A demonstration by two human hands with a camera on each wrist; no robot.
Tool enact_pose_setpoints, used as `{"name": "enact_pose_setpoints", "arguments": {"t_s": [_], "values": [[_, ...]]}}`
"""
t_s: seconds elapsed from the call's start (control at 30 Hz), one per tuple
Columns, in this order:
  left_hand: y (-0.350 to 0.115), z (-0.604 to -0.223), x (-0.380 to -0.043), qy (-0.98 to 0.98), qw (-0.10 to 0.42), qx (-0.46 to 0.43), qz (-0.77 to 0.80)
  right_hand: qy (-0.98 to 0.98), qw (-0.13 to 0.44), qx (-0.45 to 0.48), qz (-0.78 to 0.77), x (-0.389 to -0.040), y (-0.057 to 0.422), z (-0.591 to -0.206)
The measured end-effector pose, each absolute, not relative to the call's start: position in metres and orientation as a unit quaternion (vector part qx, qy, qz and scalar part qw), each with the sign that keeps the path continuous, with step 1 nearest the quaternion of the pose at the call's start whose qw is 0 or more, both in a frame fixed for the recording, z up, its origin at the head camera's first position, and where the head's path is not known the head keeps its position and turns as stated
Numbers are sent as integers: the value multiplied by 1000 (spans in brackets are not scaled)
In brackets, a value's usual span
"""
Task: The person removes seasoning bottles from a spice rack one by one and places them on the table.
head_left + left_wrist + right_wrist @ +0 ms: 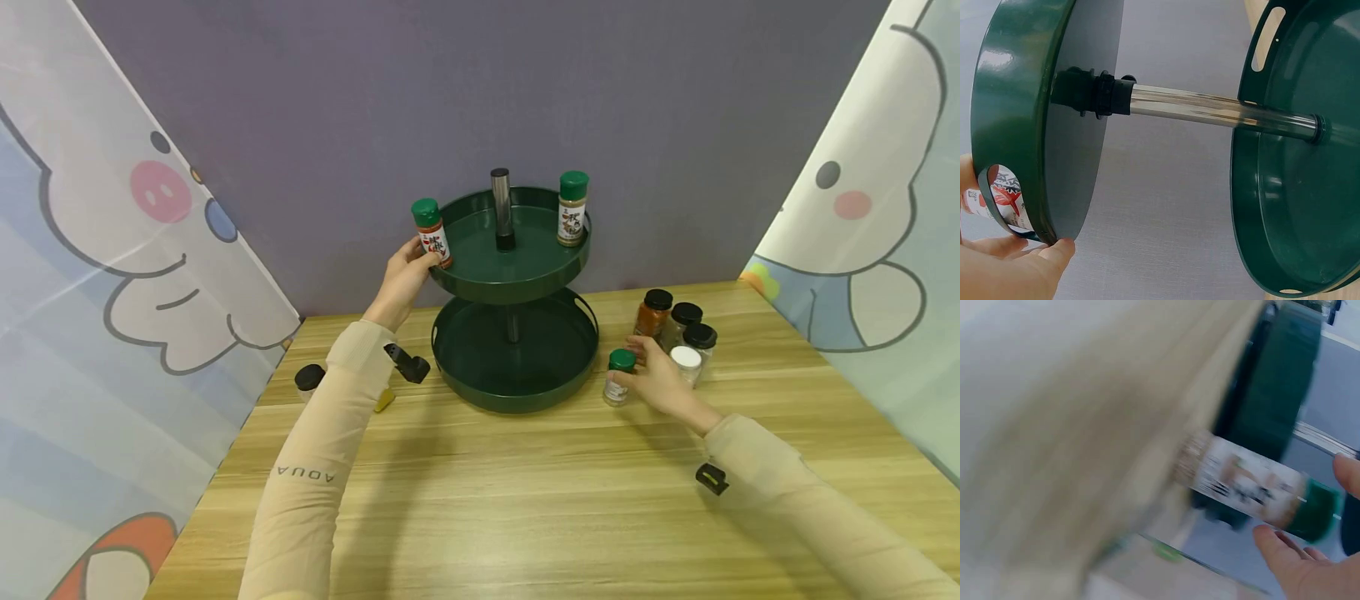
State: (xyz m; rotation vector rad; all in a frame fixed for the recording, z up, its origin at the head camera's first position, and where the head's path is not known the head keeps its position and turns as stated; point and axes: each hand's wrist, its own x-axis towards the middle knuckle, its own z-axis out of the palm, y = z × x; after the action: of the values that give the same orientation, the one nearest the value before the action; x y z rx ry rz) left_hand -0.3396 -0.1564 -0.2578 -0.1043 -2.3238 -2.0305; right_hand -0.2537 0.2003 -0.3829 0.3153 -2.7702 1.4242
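Note:
My left hand (401,283) holds a spice jar (432,236) with a green lid and red contents at the left side of the upper tier of a green two-tier rack (495,292). In the left wrist view, that jar's label (1009,197) shows through the handle slot, with fingertips beside it and one at the tier's lower edge. My right hand (660,379) has its thumb and fingers spread around another green-lidded spice jar (617,387) standing on the table. The right wrist view shows its lid (1316,512) between thumb and fingers, a gap at the thumb.
A green-lidded spice jar (572,212) stands on the upper tier's right side. Right of my right hand cluster several jars, including a black-lidded one (701,337) and a white-lidded one (686,360). Beside my left forearm are a black-lidded jar (309,379) and a yellow item (385,400).

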Motion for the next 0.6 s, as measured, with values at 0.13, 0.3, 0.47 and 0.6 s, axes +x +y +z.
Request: {"name": "enact_pose_setpoints", "arguments": {"t_s": [0.13, 0.3, 0.47, 0.6], "values": [[-157, -257, -339, -753, 28, -34, -656, -898, 21, 114, 424, -256, 200, -351], [-157, -256, -339, -757, 25, -31, -652, -903, 73, 108, 410, -266, 200, -301], [-157, -256, -339, -760, 25, -27, -648, -894, 129, 112, 415, -283, 194, -251], [-156, -256, -339, -760, 25, -27, -649, -896, 123, 116, 411, -298, 185, -219]]}}
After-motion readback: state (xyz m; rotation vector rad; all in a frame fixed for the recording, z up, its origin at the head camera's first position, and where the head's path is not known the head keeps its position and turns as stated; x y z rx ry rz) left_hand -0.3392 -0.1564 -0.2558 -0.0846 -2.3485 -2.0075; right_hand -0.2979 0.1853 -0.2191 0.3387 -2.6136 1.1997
